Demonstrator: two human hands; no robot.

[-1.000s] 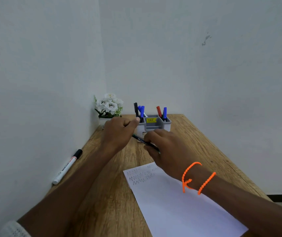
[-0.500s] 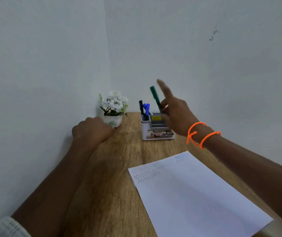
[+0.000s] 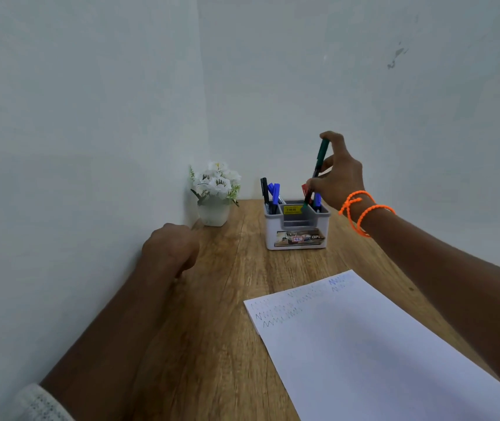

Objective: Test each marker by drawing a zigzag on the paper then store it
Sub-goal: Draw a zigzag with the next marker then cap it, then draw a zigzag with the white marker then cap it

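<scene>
The right hand (image 3: 338, 177) is pinching a green marker (image 3: 318, 168) above the far right corner of a white and grey desk organiser (image 3: 297, 229). The index finger is curling over the marker's top end, and the thumb and the other fingers are gripping it lower down the barrel. The marker is standing nearly upright, leaning slightly, and its lower end is dipping toward the organiser's right rear compartment, beside a red marker (image 3: 305, 189) and a blue marker (image 3: 317, 200) that are standing there. Whether the tip is touching the compartment floor cannot be told. Orange bead bracelets (image 3: 361, 209) are circling the right wrist.

In the organiser's left rear compartment, a black marker (image 3: 264, 192) and two blue markers (image 3: 274, 192) are standing upright. A yellow sticker is showing on the inner wall of the middle section.

The left hand (image 3: 171, 249) is resting on the wooden table (image 3: 218, 329) near the left wall, its fingers curled under in a loose fist and holding nothing visible.

A white sheet of paper (image 3: 370, 354) is lying on the near right part of the table, well apart from the organiser, with faint zigzag lines along its far edge. A small white pot of white flowers (image 3: 216, 192) is sitting in the far left corner, left of the organiser.
</scene>
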